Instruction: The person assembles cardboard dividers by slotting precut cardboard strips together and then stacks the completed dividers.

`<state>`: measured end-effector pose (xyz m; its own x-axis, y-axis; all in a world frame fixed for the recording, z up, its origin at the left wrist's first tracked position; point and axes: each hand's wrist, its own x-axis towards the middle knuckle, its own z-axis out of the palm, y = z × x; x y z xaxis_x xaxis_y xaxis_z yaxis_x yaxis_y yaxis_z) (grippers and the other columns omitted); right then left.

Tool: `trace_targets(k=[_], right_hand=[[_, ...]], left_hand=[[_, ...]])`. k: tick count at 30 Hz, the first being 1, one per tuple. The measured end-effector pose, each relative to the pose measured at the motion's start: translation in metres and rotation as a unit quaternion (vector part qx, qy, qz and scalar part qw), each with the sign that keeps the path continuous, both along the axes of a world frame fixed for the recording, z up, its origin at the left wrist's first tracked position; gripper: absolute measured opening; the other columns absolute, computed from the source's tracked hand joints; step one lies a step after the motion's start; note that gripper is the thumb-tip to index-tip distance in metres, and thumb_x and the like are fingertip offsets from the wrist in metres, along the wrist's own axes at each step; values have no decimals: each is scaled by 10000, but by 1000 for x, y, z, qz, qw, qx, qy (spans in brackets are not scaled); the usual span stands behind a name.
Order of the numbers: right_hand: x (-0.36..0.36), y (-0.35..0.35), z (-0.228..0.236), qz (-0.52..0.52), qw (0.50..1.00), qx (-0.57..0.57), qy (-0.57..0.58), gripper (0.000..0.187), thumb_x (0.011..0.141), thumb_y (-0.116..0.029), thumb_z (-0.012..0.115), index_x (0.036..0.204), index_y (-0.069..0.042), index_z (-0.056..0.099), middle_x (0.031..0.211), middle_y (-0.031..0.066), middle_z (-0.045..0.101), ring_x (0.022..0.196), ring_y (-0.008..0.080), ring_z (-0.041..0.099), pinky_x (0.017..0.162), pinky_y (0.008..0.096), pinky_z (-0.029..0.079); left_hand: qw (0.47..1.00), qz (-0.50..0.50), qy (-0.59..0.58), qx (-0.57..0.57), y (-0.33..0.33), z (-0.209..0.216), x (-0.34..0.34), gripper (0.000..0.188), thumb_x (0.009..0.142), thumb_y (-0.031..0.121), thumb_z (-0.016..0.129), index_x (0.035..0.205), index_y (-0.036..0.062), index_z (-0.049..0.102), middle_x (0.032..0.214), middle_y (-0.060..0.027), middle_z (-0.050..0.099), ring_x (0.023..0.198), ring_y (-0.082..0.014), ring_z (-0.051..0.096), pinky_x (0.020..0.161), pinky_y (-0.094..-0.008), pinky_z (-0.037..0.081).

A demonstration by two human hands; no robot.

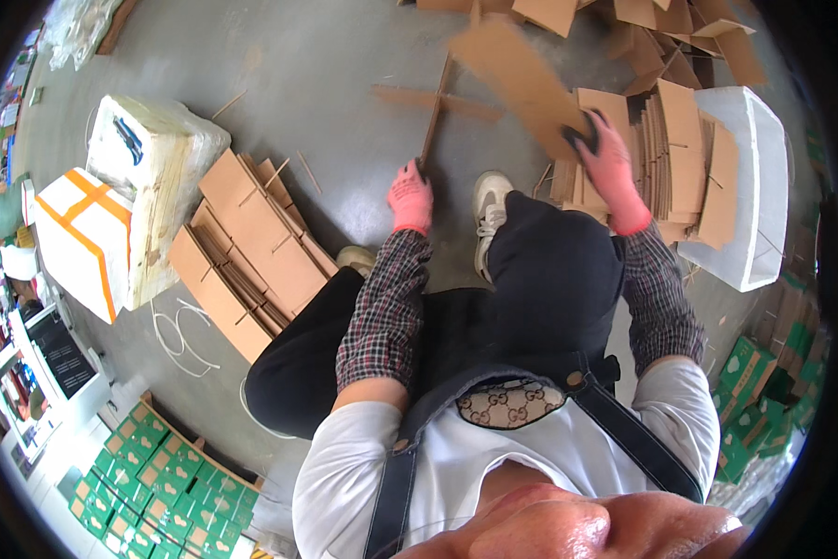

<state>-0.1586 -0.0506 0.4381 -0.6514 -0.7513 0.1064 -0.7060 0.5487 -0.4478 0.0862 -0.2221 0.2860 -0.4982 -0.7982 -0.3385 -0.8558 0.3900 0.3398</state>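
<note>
My left hand, in a pink glove with dark fingertips, is closed on the near end of a slotted cardboard divider strip. That strip stands nearly edge-on, and a cross strip runs through it. My right hand, gloved alike, grips the near end of another cardboard divider, which is blurred and slants up to the left above the cross strip. Beside my right hand is a stack of slotted cardboard dividers. More flat dividers lie stacked left of my left forearm.
White foam boxes stand at the left, one with orange tape, and a white foam slab at the right. Assembled cardboard partitions pile up at the far right. Green cartons are stacked near left. White strapping curls on the floor.
</note>
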Motion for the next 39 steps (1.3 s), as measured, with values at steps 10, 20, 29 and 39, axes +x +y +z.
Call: trace_targets(k=[10,20,29,39], right_hand=[[83,-69,-51,384,905,172,70,485,723,-54,511,1194,-168,504,1116,49,487,897,233,528,739,327,480],[98,-103,-85,387,898,197,72,491,767,-87,493,1232,-245,481,1035,65,506,814,242,553,661,331,498],[79,-93,-128,390,896,202,67,403,817,-127,420,1197,-234,501,918,58,543,800,217,558,634,318,483],[-62,-88,187,220,918,-121,307,393,712,-136,573,1104,-137,545,898,46,521,819,222,556,654,362,454]], left_hand=[[999,14,-30,-21,4,-17,-27,193,786,201,568,907,60,617,992,-115,597,905,-291,586,764,-378,477],[997,25,-58,-39,-2,-18,-22,187,814,158,518,968,52,534,966,-124,573,867,-284,590,713,-374,494],[988,-82,125,38,-1,-1,-9,368,774,267,605,1029,16,522,985,-189,577,914,-353,559,784,-413,459],[821,91,538,166,-132,327,40,404,885,218,519,1229,12,475,1089,-111,566,977,-202,556,870,-314,441]])
